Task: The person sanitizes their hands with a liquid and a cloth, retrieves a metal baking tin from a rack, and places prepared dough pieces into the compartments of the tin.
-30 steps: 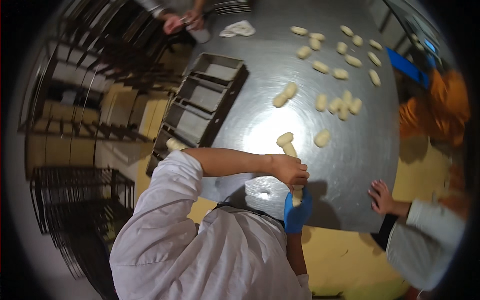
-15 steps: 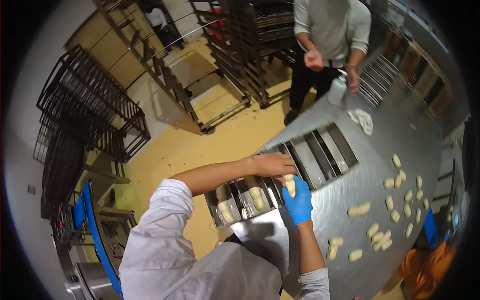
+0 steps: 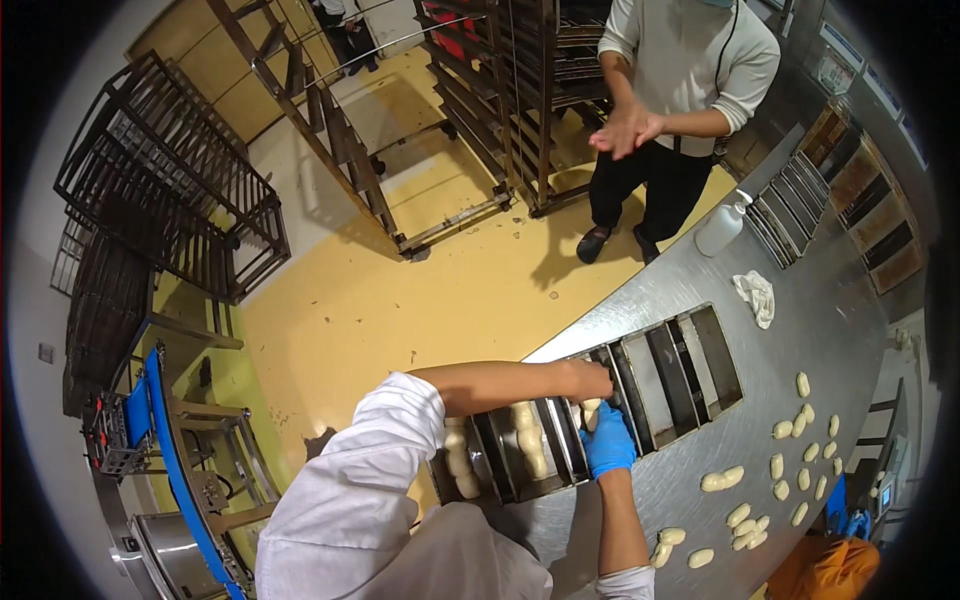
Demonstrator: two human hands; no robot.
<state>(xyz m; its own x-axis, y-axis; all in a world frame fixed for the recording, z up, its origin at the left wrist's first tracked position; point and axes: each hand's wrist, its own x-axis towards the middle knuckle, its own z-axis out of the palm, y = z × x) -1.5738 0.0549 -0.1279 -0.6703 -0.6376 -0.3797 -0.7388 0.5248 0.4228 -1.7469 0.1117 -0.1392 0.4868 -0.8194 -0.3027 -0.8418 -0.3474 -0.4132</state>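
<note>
Pale dough pieces sit between my two hands at a middle compartment of the row of metal loaf tins. My bare left hand is closed round their far end, its fingertips partly hidden. Closed on the near side is my right hand in a blue glove. To the left, two compartments each hold a line of dough pieces, one nearer my hands and one at the end. Bare metal shows in the compartments to the right.
Several dough pieces lie scattered on the steel table at right. A cloth, a pump bottle and more tins lie farther back. A co-worker stands across the table; an orange-clothed person is at lower right.
My hands and the dough between them have gone down into the tin compartment. The co-worker's hands, apart before, are now together. The whole view has shifted a little.
</note>
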